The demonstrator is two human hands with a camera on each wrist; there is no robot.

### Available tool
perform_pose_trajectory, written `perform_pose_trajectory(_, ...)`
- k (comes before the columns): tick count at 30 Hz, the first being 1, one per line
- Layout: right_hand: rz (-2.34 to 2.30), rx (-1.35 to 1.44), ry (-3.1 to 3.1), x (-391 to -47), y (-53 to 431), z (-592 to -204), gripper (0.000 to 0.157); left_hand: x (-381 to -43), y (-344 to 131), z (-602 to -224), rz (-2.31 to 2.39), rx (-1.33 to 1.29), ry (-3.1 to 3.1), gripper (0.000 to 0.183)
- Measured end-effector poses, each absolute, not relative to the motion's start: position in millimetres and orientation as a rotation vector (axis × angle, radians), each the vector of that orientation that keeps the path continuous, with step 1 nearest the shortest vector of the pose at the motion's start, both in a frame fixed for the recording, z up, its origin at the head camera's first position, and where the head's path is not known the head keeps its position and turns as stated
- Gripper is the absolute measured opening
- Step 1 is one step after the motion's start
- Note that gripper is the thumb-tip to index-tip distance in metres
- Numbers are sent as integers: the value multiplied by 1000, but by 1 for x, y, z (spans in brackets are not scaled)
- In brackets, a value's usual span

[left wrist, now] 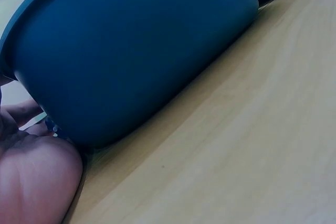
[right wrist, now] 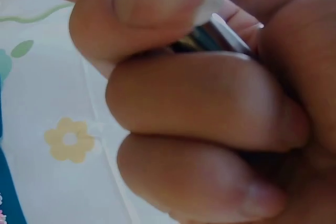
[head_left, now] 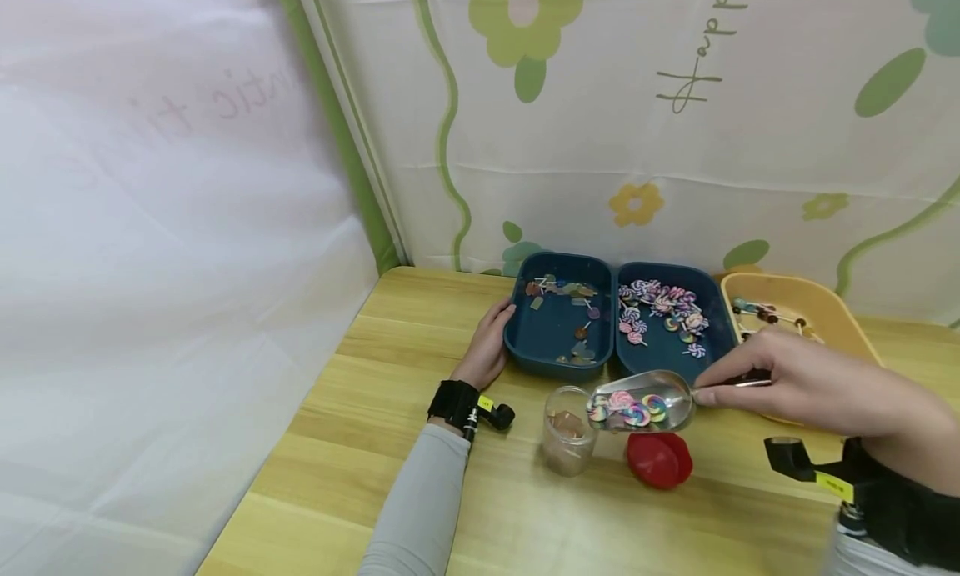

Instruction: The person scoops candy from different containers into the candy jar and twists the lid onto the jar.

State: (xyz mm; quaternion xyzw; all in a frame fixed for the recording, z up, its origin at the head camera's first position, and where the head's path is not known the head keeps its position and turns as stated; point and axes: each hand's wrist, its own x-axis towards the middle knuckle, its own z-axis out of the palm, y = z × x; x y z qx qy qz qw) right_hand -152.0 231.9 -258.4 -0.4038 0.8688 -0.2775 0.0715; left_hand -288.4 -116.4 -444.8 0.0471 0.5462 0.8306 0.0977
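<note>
My right hand grips the handle of a metal scoop, its fingers curled round the handle in the right wrist view. Several swirled, colorful lollipop-shaped pieces lie in the scoop. The scoop's front lip is at the rim of a clear jar with something brownish inside. My left hand rests against the outer left side of the left blue bin, fingers extended along its wall. That bin holds scattered small translucent pieces and a few stick pieces. In the left wrist view, the bin's wall hides part of the fingers.
A second blue bin holds more lollipop-shaped pieces. To its right is a yellow bin with small stick pieces, partly behind my right hand. A red scalloped cup or lid lies on the wooden table. Behind hangs a flowered curtain.
</note>
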Motion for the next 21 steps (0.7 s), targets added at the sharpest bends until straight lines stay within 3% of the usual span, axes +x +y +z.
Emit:
perform_pose_trajectory(9,-824,-1290,2726,-143,237,-255,27,-289,-117,-446,2471,138,1613,51)
perform_pose_trajectory(17,-700,-702,2937,-151,271,-263,11,-289,-116,-445,2476,117,1589,52)
perform_pose_trajectory(21,-618,-549,2946,-167,281,-269,14,-289,-116,-445,2481,113,1581,51)
